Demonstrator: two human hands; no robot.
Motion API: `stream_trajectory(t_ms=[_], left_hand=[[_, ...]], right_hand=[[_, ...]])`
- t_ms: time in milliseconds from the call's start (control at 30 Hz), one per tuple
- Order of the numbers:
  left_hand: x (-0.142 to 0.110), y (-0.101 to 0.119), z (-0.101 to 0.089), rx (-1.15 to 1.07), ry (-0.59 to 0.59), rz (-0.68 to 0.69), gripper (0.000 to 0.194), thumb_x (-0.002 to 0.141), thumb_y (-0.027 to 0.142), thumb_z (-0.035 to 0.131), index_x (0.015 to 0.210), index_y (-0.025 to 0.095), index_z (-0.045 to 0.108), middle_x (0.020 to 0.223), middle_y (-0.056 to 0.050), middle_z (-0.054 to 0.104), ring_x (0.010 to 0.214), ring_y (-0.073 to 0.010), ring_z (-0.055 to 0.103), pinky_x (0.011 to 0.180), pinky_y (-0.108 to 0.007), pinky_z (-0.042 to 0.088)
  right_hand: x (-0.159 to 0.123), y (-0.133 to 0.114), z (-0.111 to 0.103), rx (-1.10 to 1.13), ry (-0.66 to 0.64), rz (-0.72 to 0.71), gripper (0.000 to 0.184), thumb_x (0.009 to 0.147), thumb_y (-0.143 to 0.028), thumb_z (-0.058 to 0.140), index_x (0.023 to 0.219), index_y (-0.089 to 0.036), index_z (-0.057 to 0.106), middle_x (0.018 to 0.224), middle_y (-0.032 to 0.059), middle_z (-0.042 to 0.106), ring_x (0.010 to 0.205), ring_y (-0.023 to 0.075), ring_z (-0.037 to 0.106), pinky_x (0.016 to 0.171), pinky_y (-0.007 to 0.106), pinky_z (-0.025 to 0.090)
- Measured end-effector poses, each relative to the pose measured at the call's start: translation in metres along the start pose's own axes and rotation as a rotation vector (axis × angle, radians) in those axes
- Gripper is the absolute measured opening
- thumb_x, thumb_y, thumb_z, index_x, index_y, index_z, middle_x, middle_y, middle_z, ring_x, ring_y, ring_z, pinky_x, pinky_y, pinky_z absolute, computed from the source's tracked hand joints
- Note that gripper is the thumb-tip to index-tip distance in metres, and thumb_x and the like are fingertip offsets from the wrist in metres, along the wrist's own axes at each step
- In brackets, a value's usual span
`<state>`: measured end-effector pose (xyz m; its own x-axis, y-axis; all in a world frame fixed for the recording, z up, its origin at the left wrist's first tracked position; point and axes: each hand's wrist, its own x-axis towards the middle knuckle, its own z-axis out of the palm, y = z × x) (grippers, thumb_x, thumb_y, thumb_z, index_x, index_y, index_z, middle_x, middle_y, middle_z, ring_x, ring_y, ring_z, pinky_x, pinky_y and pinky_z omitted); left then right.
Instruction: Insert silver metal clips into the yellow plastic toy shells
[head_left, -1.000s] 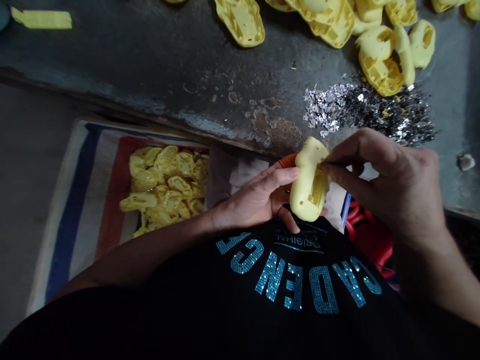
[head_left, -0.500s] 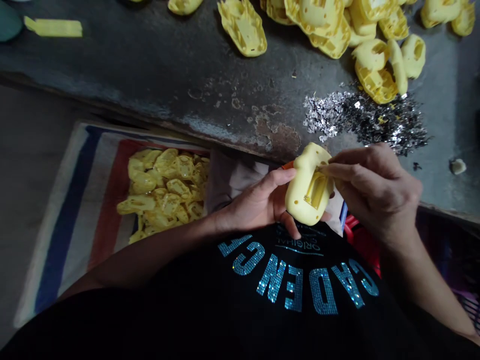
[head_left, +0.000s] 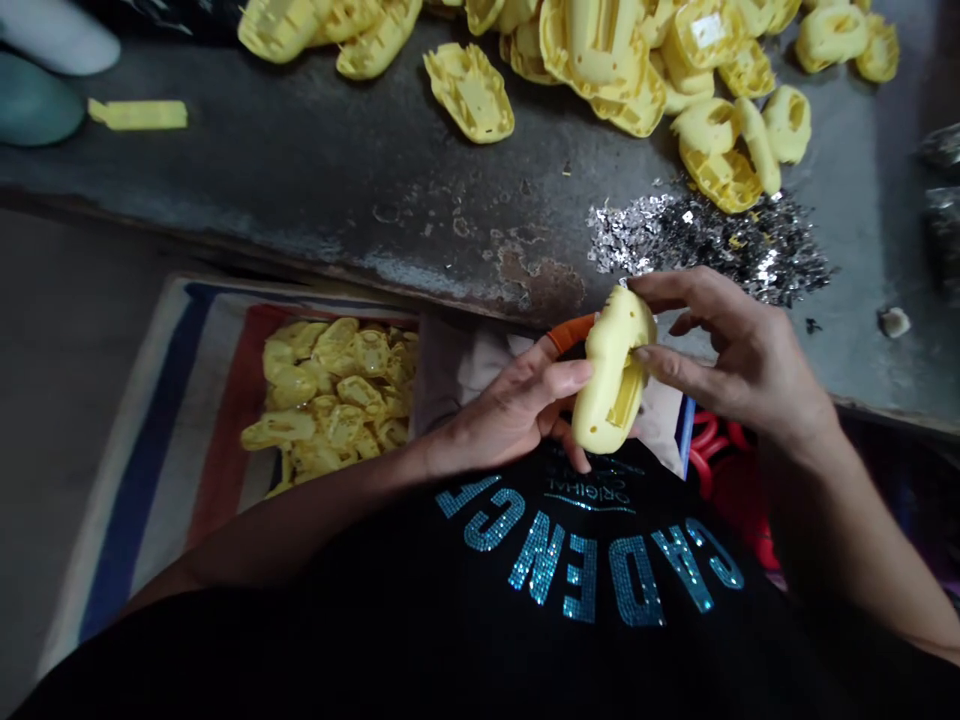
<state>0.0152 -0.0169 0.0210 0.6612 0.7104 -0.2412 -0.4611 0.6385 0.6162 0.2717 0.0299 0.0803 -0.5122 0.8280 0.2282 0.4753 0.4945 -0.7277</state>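
Note:
A hollow yellow plastic shell (head_left: 604, 392) with a rectangular slot and small round holes is held tilted above my lap. My left hand (head_left: 525, 395) grips it from the left side, thumb on the near face, with an orange band around one finger. On the other side, my right hand (head_left: 727, 350) has its thumb at the upper end of the slot and its index finger at the shell's top edge. A tiny shiny bit shows by that fingertip, too small to name. Just beyond lies a heap of small silvery metal pieces (head_left: 675, 232) on the dark worktable (head_left: 300, 190).
Many yellow shells (head_left: 600, 60) are piled at the table's back, one single shell (head_left: 472, 95) apart. A yellow strip (head_left: 142, 114) lies at the far left. Below the edge, a striped sack (head_left: 202, 420) holds more yellow parts (head_left: 337, 390). Red rings (head_left: 705, 440) sit lower right.
The shell has turned so its side shows more. My right hand's fingers have spread from a pinch at the slot to the shell's top edge. The view has shifted slightly.

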Motion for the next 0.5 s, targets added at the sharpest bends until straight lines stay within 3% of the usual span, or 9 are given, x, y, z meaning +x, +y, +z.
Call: stream_trajectory(t_ms=[100,200,367,500], left_hand=[[-0.004,-0.001,0.002,0.076,0.021,0.028,0.099,0.099,0.062,0.092,0.181,0.033,0.045,0.131,-0.013,0.089,0.102,-0.0358,0.093,0.056,-0.027,0.071],[-0.009,-0.004,0.0,0.16,0.073,0.05,0.087,0.103,0.06,0.091,0.176,0.029,0.056,0.123,-0.015,0.091,0.101,-0.0341,0.093,0.06,-0.028,0.071],[-0.006,-0.004,-0.006,0.296,0.212,0.014,0.059,0.1,0.062,0.094,0.143,0.022,0.088,0.111,-0.013,0.092,0.088,-0.0227,0.086,0.073,-0.026,0.07],[0.003,-0.001,-0.006,0.419,0.266,0.091,0.044,0.098,0.059,0.097,0.122,0.023,0.097,0.109,-0.01,0.093,0.097,-0.0209,0.084,0.09,-0.026,0.066]], right_hand=[[0.001,0.002,0.001,-0.068,-0.017,-0.033,0.044,0.102,-0.039,0.087,0.145,-0.033,0.077,0.13,0.0084,0.083,0.114,0.0306,0.08,0.091,0.046,0.069],[-0.008,0.002,0.013,-0.16,0.038,-0.073,0.045,0.102,-0.038,0.084,0.145,-0.028,0.072,0.126,0.0107,0.081,0.112,0.0306,0.079,0.09,0.046,0.071],[-0.022,0.008,0.034,-0.288,0.186,-0.098,0.052,0.103,-0.034,0.08,0.151,-0.026,0.063,0.133,0.0135,0.081,0.118,0.0306,0.082,0.094,0.046,0.074],[-0.029,0.013,0.038,-0.358,0.302,-0.115,0.059,0.103,-0.031,0.08,0.157,-0.026,0.059,0.137,0.0157,0.08,0.119,0.0325,0.082,0.094,0.048,0.076]])
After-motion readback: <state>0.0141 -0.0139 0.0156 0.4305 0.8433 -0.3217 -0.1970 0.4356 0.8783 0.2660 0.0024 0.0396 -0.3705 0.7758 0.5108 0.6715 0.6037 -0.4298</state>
